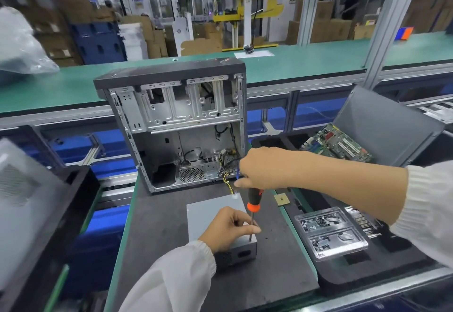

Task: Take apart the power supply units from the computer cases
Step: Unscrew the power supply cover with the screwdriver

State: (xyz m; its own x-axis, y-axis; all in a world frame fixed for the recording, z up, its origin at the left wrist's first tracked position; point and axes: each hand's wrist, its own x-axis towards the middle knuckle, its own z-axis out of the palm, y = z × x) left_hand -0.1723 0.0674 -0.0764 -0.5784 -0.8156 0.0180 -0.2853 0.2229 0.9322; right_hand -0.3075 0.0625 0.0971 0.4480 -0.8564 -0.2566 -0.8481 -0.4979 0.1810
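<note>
Power supply unit (pixel 215 216) lies flat on the dark mat (pixel 157 238) of the desk, near edge toward the wearer, already out of the computer case (pixel 171 125), which stands open-sided just behind it. A yellow-and-black cable bundle (pixel 228 179) runs from inside the case toward the unit's far end.

Right hand (pixel 267 168): fingers curled round the top of the screwdriver (pixel 253 203) handle, tool near upright. Left hand (pixel 230 228) rests on the unit, fingers pinched on the shaft low down, steadying the tip at the near right corner of the lid. The screw itself is too small to make out.

Risks, as judged:
- Tip sits at the very edge; with a slight lean it could cam out and skid off the corner.
- Left fingers are right at the tip, so a slip would likely catch them.
- A freed screw could roll off the mat; the clear parts tray (pixel 331 233) is to the right, not directly beside.
- Cables could tug if the unit is turned.

Surroundings: green-edged desk (pixel 122 225), a loose chip (pixel 282 200) right of the unit, a motherboard (pixel 338 144) in a dark bin (pixel 392 125) beyond. A green conveyor (pixel 318 59) crosses behind; cardboard boxes, blue crates and a person stand far back.
</note>
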